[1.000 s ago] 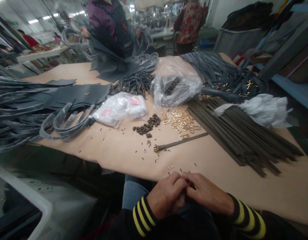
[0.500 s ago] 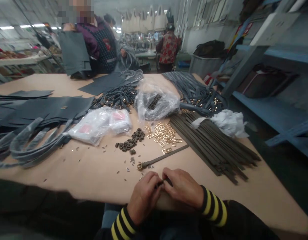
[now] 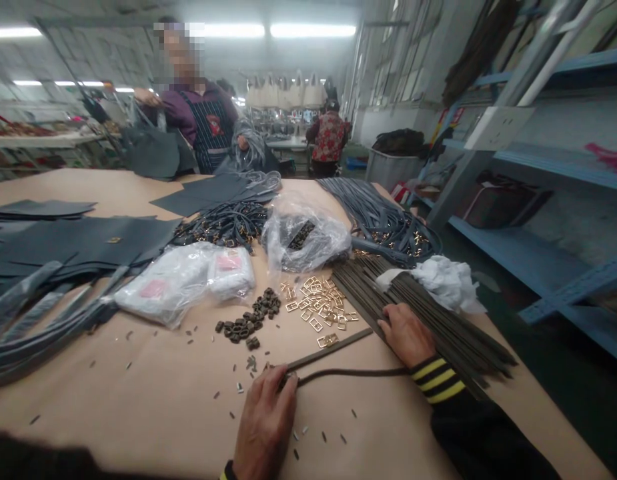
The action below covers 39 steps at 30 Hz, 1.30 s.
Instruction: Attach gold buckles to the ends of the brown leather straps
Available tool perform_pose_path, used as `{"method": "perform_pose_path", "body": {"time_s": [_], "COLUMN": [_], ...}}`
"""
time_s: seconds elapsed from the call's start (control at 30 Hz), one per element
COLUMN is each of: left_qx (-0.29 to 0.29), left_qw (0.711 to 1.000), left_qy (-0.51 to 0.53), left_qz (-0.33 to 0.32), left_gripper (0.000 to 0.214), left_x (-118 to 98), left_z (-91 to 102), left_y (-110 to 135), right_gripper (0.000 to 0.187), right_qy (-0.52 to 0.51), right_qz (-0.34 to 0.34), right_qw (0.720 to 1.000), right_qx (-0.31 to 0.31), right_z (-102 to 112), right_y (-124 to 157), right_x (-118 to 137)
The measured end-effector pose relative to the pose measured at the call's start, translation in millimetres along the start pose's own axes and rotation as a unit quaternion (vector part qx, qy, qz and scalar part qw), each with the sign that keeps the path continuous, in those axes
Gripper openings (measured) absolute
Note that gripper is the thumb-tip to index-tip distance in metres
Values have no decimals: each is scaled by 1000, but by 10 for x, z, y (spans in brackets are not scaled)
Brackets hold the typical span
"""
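Note:
My left hand [image 3: 265, 420] lies near the table's front edge, its fingertips closed on one end of a thin dark strap [image 3: 348, 373]. The strap curves right and passes under my right wrist. My right hand [image 3: 405, 337] rests with bent fingers on the near edge of a pile of long dark straps [image 3: 453, 333]; the strap's far end is hidden beneath it. A second strap with a gold buckle [image 3: 331, 350] lies just beyond, between my hands. Loose gold buckles [image 3: 315, 307] and dark loops [image 3: 248, 320] are heaped further back.
Small metal pins [image 3: 238, 387] are scattered on the brown table [image 3: 138, 413]. Plastic bags [image 3: 178, 287], grey cut panels [image 3: 73, 240] and coiled straps [image 3: 383, 220] fill the back. A person in an apron [image 3: 203, 127] stands at the far edge. Blue shelving [image 3: 538, 160] is on the right.
My hands were together at the table's edge; now they are apart. The left stays near the front with the strap's end, and the right has moved out to the strap pile. The camera tilted up.

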<state>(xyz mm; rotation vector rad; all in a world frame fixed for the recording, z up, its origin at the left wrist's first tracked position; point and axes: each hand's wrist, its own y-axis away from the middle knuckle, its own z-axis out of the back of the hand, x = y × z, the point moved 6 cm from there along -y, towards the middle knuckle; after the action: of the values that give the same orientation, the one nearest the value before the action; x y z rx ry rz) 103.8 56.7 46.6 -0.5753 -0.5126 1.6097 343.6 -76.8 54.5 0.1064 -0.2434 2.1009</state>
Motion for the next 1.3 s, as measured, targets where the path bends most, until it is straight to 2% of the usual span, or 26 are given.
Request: {"method": "perform_pose_path", "body": {"time_s": [0.17,0.27,0.33,0.37,0.4,0.43,0.47,0.5,0.53,0.57,0.6,0.63,0.7,0.77,0.8,0.83,0.9,0.93,0.97,1.0,1.07,1.1,1.13,1.17,1.23,1.3], "left_qx": [-33,-46,-23,12,62,117,169,204,219,218,210,199,175,149,136,125,118,120,124,128,133,133,131,127,119,114], "left_qw": [999,995,979,958,918,855,776,696,631,587,563,552,531,508,501,501,517,528,537,542,542,539,536,532,526,532], "left_qy": [14,89,190,258,337,422,505,574,624,656,671,672,664,669,672,673,666,659,653,651,652,655,660,664,670,662], "left_qz": [6,19,73,128,199,276,338,381,406,421,434,451,496,522,528,529,524,522,519,517,513,511,511,510,510,516], "left_gripper": [26,26,26,26,26,29,32,36,39,41,42,43,43,42,41,41,41,40,40,40,40,40,40,41,42,43], "left_x": [-21,-92,-146,-165,-189,-232,-308,-396,-471,-516,-530,-520,-471,-429,-410,-393,-363,-354,-349,-348,-356,-362,-368,-370,-366,-342], "left_z": [81,119,117,83,23,-53,-120,-162,-176,-176,-173,-172,-178,-176,-169,-161,-143,-135,-130,-125,-112,-103,-92,-79,-55,-43], "left_y": [34,68,65,59,65,87,117,138,146,149,159,184,272,353,381,403,428,438,445,450,457,459,462,467,482,512], "right_gripper": [11,14,17,22,29,34,39,42,44,46,48,49,50,49,49,48,47,45,39,30,13,15,16,17,23,22], "right_qy": [-51,-133,-214,-253,-298,-356,-421,-489,-551,-602,-636,-650,-659,-651,-634,-600,-489,-428,-376,-333,-269,-244,-230,-232,-279,-338], "right_qz": [-44,-55,-59,-58,-56,-55,-59,-70,-88,-112,-137,-159,-191,-204,-194,-171,-86,-25,46,122,253,299,322,325,295,248], "right_qw": [998,990,975,966,952,931,901,863,820,778,745,728,714,716,731,759,842,882,914,932,928,919,915,916,912,892], "right_qx": [3,-3,8,22,41,65,89,112,129,141,147,148,144,147,161,185,212,194,146,77,-55,-80,-75,-45,57,171], "right_z": [28,142,198,206,199,178,146,106,64,19,-25,-64,-133,-184,-199,-206,-157,-91,10,131,321,345,324,274,154,64], "right_y": [-59,8,143,240,354,482,619,758,893,1018,1129,1224,1373,1485,1534,1580,1655,1675,1685,1696,1741,1752,1739,1704,1633,1615], "right_x": [-66,-90,-44,10,85,174,270,362,441,499,534,545,513,447,424,415,433,468,526,605,788,878,950,999,1047,1065]}}
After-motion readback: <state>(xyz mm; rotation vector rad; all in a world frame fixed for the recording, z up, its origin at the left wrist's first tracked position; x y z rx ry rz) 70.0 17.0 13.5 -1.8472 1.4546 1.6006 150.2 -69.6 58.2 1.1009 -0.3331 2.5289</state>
